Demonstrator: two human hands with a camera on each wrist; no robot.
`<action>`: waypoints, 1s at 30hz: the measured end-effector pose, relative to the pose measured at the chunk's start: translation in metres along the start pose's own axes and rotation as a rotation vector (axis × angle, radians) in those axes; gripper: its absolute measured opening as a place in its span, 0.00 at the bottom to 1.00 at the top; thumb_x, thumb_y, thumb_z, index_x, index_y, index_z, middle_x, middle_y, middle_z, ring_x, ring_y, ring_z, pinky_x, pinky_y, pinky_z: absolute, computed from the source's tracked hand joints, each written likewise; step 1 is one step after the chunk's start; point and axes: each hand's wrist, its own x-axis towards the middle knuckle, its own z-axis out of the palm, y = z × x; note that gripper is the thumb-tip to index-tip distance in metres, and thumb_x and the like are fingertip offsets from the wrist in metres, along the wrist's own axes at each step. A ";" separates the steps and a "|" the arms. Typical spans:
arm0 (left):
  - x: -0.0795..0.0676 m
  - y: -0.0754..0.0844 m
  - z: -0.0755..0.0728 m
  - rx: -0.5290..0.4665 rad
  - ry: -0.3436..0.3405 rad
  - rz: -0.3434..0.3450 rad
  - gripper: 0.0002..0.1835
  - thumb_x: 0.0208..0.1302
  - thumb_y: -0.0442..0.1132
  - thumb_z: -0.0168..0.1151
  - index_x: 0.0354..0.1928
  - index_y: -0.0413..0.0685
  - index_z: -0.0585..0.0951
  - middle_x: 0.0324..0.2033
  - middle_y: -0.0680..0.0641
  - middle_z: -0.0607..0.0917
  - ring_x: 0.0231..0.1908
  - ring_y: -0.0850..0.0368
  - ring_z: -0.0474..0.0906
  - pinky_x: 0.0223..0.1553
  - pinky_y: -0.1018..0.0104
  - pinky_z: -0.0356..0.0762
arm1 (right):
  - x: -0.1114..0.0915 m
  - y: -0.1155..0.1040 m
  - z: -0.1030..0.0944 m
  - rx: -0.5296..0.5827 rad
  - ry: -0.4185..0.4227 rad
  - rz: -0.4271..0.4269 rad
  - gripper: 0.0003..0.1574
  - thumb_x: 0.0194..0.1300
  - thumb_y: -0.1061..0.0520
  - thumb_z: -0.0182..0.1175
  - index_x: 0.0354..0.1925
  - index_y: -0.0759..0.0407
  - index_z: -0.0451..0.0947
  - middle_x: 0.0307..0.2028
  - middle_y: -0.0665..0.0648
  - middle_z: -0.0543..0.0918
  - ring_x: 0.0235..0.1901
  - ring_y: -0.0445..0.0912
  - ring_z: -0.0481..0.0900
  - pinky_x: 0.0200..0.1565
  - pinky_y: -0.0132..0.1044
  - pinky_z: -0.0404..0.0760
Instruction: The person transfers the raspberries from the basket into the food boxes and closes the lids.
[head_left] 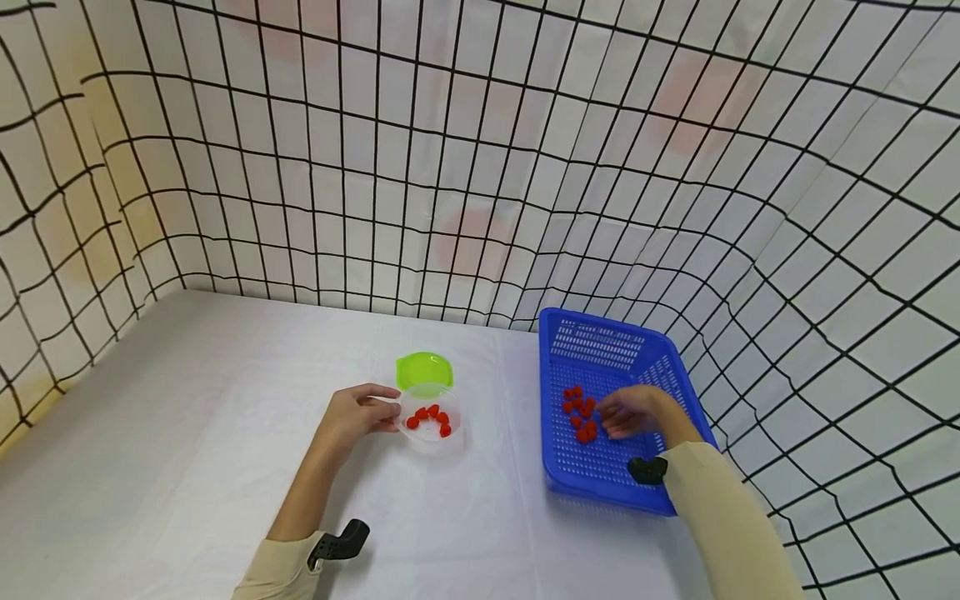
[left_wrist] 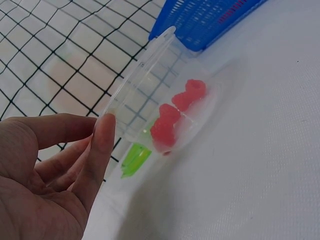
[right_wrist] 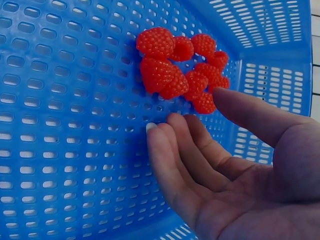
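My left hand (head_left: 362,415) pinches the rim of a clear plastic bowl (head_left: 429,446) between thumb and fingers, at its left side. Several red raspberries (head_left: 433,411) lie inside it; the left wrist view shows them through the bowl's wall (left_wrist: 135,95). Over in a blue perforated basket (head_left: 600,471), my right hand (head_left: 633,412) reaches down beside a cluster of raspberries (right_wrist: 157,75). Its fingers are loosely bent with nothing between them. In the right wrist view the thumb tip overlaps the nearest berries, and the other fingertips are close over the basket floor.
Just behind the bowl sits a shallow lime-green dish (head_left: 424,368). A white cloth (head_left: 225,375) covers the table. Black netting (head_left: 420,158) rises at the back and both sides, close to the basket's right wall.
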 end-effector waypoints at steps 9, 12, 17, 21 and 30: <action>0.000 0.001 0.000 -0.004 0.004 0.004 0.16 0.66 0.33 0.66 0.53 0.33 0.82 0.32 0.41 0.87 0.26 0.55 0.87 0.36 0.67 0.88 | 0.005 0.002 0.003 -0.011 -0.026 0.059 0.24 0.74 0.55 0.59 0.58 0.73 0.75 0.41 0.67 0.85 0.36 0.51 0.87 0.51 0.42 0.88; 0.001 0.000 0.000 -0.001 0.006 0.001 0.15 0.67 0.33 0.66 0.53 0.33 0.82 0.32 0.41 0.88 0.27 0.55 0.87 0.37 0.67 0.88 | 0.007 0.002 0.005 -0.003 -0.030 0.078 0.22 0.73 0.56 0.60 0.56 0.72 0.76 0.40 0.66 0.85 0.35 0.51 0.88 0.51 0.41 0.88; 0.000 0.000 0.000 0.008 0.004 0.000 0.16 0.67 0.34 0.66 0.54 0.33 0.82 0.35 0.41 0.88 0.27 0.55 0.87 0.38 0.66 0.89 | 0.011 0.002 0.008 0.019 -0.019 0.088 0.21 0.72 0.57 0.62 0.54 0.73 0.78 0.38 0.66 0.86 0.35 0.51 0.88 0.49 0.41 0.88; -0.001 0.000 0.000 0.008 0.006 0.001 0.16 0.67 0.34 0.66 0.54 0.33 0.82 0.36 0.40 0.88 0.28 0.54 0.87 0.38 0.66 0.88 | 0.014 0.003 0.009 0.025 -0.014 0.079 0.20 0.71 0.58 0.62 0.53 0.73 0.78 0.37 0.65 0.86 0.34 0.50 0.88 0.48 0.41 0.89; 0.001 -0.001 0.001 -0.001 0.002 0.004 0.16 0.67 0.34 0.65 0.54 0.33 0.82 0.35 0.40 0.88 0.27 0.55 0.87 0.37 0.67 0.88 | 0.017 0.006 0.009 0.028 0.001 0.069 0.18 0.70 0.59 0.62 0.52 0.71 0.80 0.37 0.65 0.86 0.33 0.49 0.88 0.47 0.39 0.89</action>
